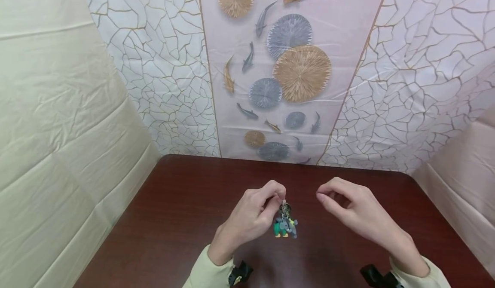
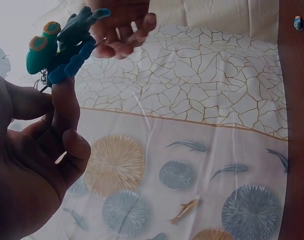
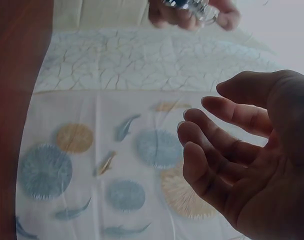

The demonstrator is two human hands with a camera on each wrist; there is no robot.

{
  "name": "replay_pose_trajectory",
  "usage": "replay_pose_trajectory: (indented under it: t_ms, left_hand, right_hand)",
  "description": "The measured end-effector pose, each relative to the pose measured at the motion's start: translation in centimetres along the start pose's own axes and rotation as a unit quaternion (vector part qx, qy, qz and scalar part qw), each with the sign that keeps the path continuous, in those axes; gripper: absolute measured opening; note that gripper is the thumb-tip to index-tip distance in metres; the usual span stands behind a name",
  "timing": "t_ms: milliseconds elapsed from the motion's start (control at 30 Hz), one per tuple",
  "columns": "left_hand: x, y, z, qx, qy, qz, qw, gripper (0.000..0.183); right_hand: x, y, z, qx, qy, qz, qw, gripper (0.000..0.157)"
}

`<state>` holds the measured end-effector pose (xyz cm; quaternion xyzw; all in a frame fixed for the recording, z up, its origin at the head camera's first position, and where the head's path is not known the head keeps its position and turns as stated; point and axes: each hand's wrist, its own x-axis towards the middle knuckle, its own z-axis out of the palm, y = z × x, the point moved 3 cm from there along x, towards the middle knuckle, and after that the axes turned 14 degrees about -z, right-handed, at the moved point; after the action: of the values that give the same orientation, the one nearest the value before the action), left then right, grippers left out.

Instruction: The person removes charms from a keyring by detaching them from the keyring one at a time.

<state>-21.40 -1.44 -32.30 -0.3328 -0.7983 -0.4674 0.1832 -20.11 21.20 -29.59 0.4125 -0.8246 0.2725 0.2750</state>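
Observation:
My left hand (image 1: 249,215) pinches a keychain (image 1: 284,227) at its upper end, between thumb and index finger. Several small figures dangle from its metal chain above the table, one grey and green like an elephant. In the left wrist view these figures (image 2: 67,45) show green, blue and orange parts close to the fingertips. To the right, apart from the keychain, my right hand (image 1: 357,208) hovers with its fingers loosely bent. Nothing lies between its thumb and fingers in the right wrist view, where the keychain's metal ring and chain (image 3: 204,12) appear blurred at the top.
Beneath both hands is a dark reddish-brown table (image 1: 174,228). A patterned cloth (image 1: 170,64) with fish and round motifs hangs behind its far edge. Pale cloth (image 1: 58,150) flanks the left side. A tiny blue object (image 2: 298,22) shows against the brown surface in the left wrist view.

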Motion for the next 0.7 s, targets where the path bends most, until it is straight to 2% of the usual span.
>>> replay_pose_trajectory:
  t_ms: [233, 700]
  left_hand:
    - [0.0, -0.2, 0.1, -0.005, -0.004, -0.007, 1.0000, 0.014]
    - [0.0, -0.5, 0.2, -0.006, -0.010, -0.021, 0.9997, 0.013]
  right_hand:
    - [0.5, -1.9, 0.5, 0.027, -0.002, -0.034, 0.999, 0.037]
    - [0.7, -4.2, 2.5, 0.068, -0.009, -0.049, 0.996, 0.030]
